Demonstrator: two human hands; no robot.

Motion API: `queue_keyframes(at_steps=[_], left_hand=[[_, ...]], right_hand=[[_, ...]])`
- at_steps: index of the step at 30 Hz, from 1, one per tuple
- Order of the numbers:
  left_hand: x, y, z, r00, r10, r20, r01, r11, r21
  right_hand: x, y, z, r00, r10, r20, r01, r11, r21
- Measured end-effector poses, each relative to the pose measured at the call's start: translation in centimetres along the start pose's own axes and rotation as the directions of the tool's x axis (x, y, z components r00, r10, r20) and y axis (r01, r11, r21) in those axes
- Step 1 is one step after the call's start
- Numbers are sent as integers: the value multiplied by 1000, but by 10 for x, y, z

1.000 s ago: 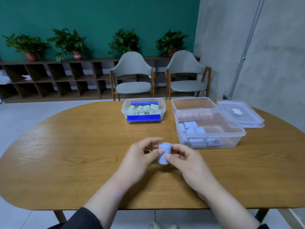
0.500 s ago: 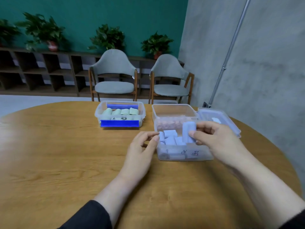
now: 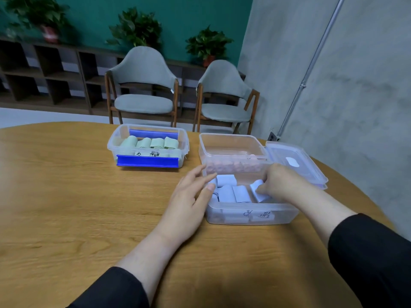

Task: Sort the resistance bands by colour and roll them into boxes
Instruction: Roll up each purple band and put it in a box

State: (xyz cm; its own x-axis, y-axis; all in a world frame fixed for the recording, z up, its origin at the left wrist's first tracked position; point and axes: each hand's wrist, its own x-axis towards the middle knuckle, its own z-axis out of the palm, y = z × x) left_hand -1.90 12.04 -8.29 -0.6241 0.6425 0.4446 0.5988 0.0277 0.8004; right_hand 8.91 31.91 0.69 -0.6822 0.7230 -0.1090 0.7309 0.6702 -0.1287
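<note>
On the wooden table [image 3: 66, 196], right hand [image 3: 282, 183] grips a blue roll [image 3: 258, 192] inside a clear box [image 3: 251, 216] whose handwritten label [image 3: 264, 215] is unreadable; left hand [image 3: 189, 201] rests relaxed against its side.

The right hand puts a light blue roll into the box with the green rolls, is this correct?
Not quite. In the head view the right hand puts the light blue roll into the large clear box holding other blue rolls; the green rolls' box stands apart.

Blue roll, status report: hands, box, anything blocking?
Right hand lowering blue roll into large clear box. Left hand open against box's left wall. Nothing blocking.
</note>
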Motion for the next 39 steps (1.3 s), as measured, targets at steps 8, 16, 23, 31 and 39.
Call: queue_keyframes(at_steps=[8,16,23,31,39], left_hand=[[1,-1,-1,1000,-30,6,30,999,-19],[1,-1,-1,1000,-30,7,30,999,-20],[1,-3,-1,1000,-19,11,19,1000,-16],[0,-5,-1,1000,-14,9,14,1000,-12],[0,-2,-2,1000,-11,1,11,1000,-10]], right_hand=[[1,-8,4,997,46,70,-48,998,38],[7,-6,6,987,37,155,-57,990,130],[6,0,5,983,22,185,-64,973,224],[5,2,4,985,4,174,-45,972,230],[4,1,4,987,2,161,-34,980,195]])
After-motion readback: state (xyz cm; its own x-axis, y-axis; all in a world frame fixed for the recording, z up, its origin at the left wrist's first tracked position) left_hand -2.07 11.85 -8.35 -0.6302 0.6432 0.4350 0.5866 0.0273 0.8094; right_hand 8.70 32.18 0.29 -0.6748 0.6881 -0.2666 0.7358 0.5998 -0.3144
